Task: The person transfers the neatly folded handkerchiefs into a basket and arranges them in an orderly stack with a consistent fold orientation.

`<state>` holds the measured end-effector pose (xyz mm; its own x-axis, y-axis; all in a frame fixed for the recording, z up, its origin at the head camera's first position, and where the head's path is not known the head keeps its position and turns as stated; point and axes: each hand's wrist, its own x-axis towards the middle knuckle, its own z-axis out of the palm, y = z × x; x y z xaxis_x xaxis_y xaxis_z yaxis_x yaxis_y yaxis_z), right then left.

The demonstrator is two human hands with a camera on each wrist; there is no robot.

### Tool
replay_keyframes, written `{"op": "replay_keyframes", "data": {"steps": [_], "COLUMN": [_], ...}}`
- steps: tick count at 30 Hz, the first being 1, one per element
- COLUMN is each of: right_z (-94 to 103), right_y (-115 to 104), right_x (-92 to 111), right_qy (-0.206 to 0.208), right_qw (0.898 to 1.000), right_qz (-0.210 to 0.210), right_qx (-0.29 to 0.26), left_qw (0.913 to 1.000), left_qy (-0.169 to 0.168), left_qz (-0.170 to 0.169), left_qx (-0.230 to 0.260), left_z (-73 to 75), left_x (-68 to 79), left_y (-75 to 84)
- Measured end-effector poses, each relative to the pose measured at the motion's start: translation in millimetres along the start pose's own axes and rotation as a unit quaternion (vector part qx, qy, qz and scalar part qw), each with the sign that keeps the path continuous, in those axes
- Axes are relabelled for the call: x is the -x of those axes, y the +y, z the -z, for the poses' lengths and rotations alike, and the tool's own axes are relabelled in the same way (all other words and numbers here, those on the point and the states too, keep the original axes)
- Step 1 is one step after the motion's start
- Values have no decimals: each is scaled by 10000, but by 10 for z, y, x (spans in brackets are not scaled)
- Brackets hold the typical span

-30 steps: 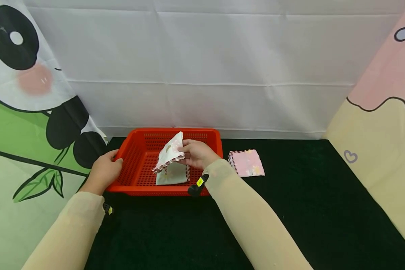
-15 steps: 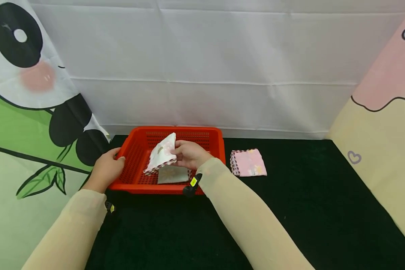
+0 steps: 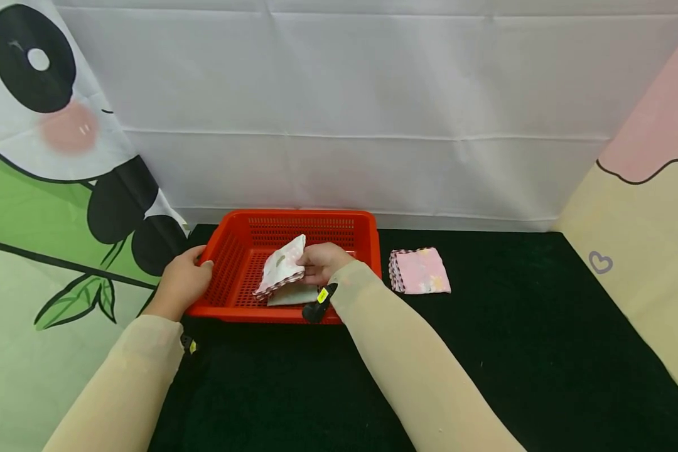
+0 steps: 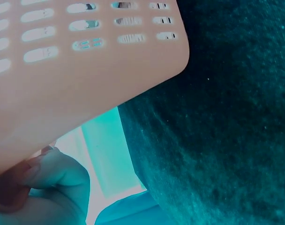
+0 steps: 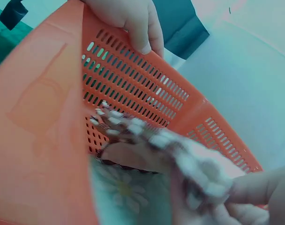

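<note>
My left hand point(image 3: 186, 280) grips the left rim of a red slotted plastic basket point(image 3: 217, 276), thumb over the edge. Inside the basket, my right hand point(image 3: 323, 262) pinches a folded white and pink cloth point(image 3: 284, 263) with a checked border. That cloth hangs tilted, its lower edge overlapping a pale folded cloth point(image 3: 294, 295) on the basket floor. In the right wrist view, the pale cloth point(image 5: 126, 192) shows a flower print, and the checked edge of the held cloth is blurred. The left wrist view shows the basket's outer wall point(image 4: 95, 79) beside my left hand point(image 4: 53, 187).
A folded pink cloth point(image 3: 420, 271) with a checked edge lies on the dark green table cover point(image 3: 486, 351), right of the basket. A white backdrop point(image 3: 344, 113) rises behind. Printed cartoon panels stand left and right.
The held cloth moved left, then back slightly right and lower, closer over the pale cloth. My left hand keeps its grip on the rim. The whole view shifts a little.
</note>
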<state>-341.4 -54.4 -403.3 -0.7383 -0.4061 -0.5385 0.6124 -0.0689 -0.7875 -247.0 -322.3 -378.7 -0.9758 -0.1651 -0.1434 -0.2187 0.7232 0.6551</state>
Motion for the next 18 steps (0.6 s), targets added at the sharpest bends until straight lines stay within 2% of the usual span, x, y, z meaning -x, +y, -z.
{"op": "replay_keyframes", "data": {"steps": [7, 18], "right_z": [65, 206], "right_y": [15, -3], "right_x": [53, 98], "right_qy": [826, 1235], "right_qw": [9923, 9784], "right_qz": [-67, -219], "right_qx": [917, 1642], "left_qw": [9999, 9999], "left_qy": [-16, 13], "left_qz": [134, 112], "left_qx": [5, -32], "left_z": [-9, -11], "left_x": [-16, -2], "left_y": [-14, 23]}}
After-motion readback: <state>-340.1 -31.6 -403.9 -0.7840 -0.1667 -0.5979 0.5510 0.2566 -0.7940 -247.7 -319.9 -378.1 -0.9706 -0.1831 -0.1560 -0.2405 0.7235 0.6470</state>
